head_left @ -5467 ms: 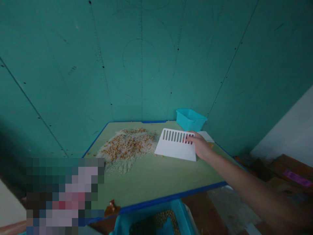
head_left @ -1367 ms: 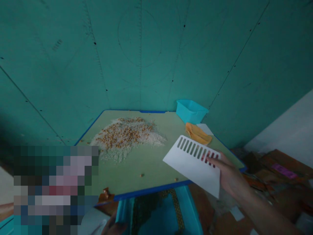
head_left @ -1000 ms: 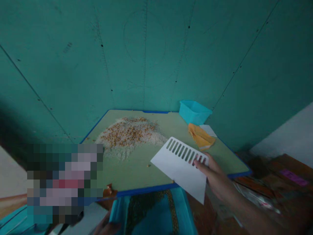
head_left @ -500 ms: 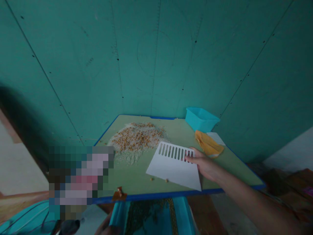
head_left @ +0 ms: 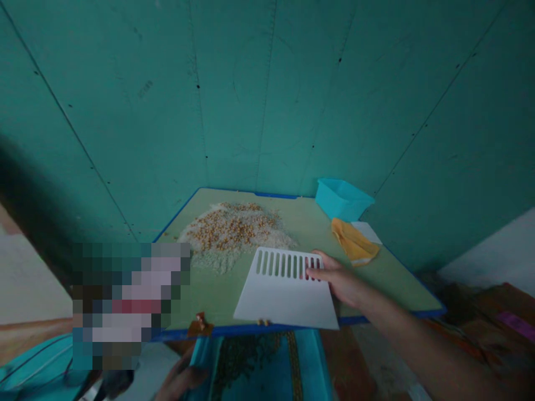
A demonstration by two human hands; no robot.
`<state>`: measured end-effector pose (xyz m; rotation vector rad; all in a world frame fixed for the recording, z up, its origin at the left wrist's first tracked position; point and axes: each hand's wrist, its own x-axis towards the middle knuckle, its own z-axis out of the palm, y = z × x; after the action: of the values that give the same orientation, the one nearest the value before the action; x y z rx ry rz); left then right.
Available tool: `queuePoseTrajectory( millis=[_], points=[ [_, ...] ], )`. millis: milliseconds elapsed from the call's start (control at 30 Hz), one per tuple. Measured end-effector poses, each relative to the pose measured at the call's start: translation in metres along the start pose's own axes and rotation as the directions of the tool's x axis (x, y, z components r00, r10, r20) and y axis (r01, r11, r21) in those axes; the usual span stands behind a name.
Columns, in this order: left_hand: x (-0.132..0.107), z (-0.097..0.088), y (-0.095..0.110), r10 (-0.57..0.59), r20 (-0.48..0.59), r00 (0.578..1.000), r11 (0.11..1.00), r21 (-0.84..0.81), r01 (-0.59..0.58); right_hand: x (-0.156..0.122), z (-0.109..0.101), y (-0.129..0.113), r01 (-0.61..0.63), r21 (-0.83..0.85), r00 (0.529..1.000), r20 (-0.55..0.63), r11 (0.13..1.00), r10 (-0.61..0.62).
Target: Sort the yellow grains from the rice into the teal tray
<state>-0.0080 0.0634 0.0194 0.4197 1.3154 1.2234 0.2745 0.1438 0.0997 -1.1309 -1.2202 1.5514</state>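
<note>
My right hand point(head_left: 340, 281) grips the slotted top edge of a white plastic scraper point(head_left: 284, 292), whose lower edge rests at the near blue rim of the green table point(head_left: 317, 228). A couple of yellow kernels point(head_left: 264, 322) lie at that edge. Just below the rim, my left hand point(head_left: 181, 380) holds a teal bin point(head_left: 261, 370) with kernels inside, its fingers wrapped on the bin's left side. A heap of yellow kernels mixed with white grains point(head_left: 232, 234) lies at the table's far left.
A small teal tub point(head_left: 341, 199) stands at the table's back right, with a crumpled orange cloth point(head_left: 353, 244) and a white sheet point(head_left: 366, 231) beside it. Teal wall panels enclose the table. Brown boxes point(head_left: 493, 328) lie on the floor to the right.
The scraper has been drawn from the middle of the table toward the near edge, carrying a few loose kernels to the rim above the bin.
</note>
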Motion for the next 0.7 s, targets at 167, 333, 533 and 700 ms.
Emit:
queuePoseTrajectory(
  millis=[167, 333, 533, 700],
  points=[
    [-0.005, 0.007, -0.002, 0.032, -0.008, 0.999, 0.999, -0.004, -0.032, -0.007, 0.0, 0.0, -0.019, -0.081, 0.997, 0.069, 0.997, 0.024],
    [0.002, 0.001, -0.012, 0.068, 0.009, 0.998, 0.995, 0.07, -0.069, -0.013, 0.003, 0.002, -0.02, -0.126, 0.997, 0.075, 0.992, 0.03],
    [0.004, -0.007, -0.017, 0.03, -0.011, 0.999, 0.996, 0.084, -0.029, -0.016, 0.005, 0.004, -0.017, -0.065, 1.0, 0.012, 0.998, 0.017],
    [-0.005, -0.004, -0.013, 0.058, -0.049, 0.997, 0.998, -0.017, -0.059, -0.022, 0.006, 0.004, 0.029, 0.04, 0.993, -0.115, 0.999, -0.024]
  ],
)
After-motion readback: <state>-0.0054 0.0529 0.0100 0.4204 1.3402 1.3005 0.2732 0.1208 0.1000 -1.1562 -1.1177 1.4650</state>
